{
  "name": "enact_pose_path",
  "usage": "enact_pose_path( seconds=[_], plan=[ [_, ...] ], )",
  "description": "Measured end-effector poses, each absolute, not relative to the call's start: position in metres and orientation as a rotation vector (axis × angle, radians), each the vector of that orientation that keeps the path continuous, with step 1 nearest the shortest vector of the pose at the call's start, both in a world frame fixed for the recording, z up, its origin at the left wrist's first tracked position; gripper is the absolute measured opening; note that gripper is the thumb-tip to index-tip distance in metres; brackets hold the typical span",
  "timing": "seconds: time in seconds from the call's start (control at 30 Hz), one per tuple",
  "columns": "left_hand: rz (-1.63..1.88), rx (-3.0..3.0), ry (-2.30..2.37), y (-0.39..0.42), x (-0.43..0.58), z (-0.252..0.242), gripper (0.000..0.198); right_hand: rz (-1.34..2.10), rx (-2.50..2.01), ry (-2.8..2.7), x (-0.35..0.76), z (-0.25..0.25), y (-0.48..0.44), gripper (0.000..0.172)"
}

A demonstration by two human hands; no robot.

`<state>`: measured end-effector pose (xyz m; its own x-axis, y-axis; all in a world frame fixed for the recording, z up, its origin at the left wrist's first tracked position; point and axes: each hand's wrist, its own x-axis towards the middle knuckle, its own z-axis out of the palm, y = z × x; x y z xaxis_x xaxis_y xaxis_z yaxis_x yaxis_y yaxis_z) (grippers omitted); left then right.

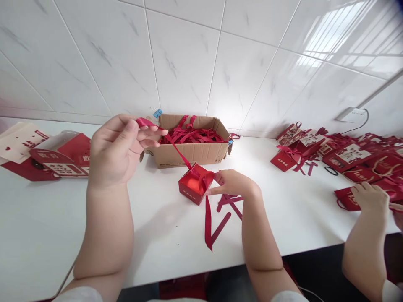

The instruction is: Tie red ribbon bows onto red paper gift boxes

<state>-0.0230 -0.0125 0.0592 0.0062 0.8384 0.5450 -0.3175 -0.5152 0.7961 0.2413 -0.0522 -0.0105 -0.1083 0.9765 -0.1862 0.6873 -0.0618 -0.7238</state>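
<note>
A small red gift box point(192, 197) sits on the white table, its top crossed by a dark red ribbon point(179, 152). Raised at the left, my left hand point(118, 142) pinches one end of that ribbon between thumb and forefinger, and the strip runs taut down to the box. At the box's right side, my right hand point(231, 182) has its fingers closed on a loop of the ribbon by the top edge; the fingertips are partly hidden. A loose ribbon tail point(208, 222) hangs down in front of the box onto the table.
Behind the box stands a cardboard carton point(189, 155) full of red ribbons, with blue binder clips point(158, 113) on it. Red packages point(72, 155) lie left. Many red gift boxes point(349, 155) crowd the right, where a co-worker's hand point(371, 196) touches a red bag. Ribbon pieces point(231, 202) lie nearby.
</note>
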Motion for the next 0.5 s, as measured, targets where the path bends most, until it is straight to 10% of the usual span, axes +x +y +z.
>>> enact_pose_path(
  seconds=[0.5],
  plan=[
    [1.429,1.371,0.489,-0.008,-0.03,0.061,0.014,1.089,-1.412,-1.221,0.222,-0.06,-0.152,0.022]
  ],
)
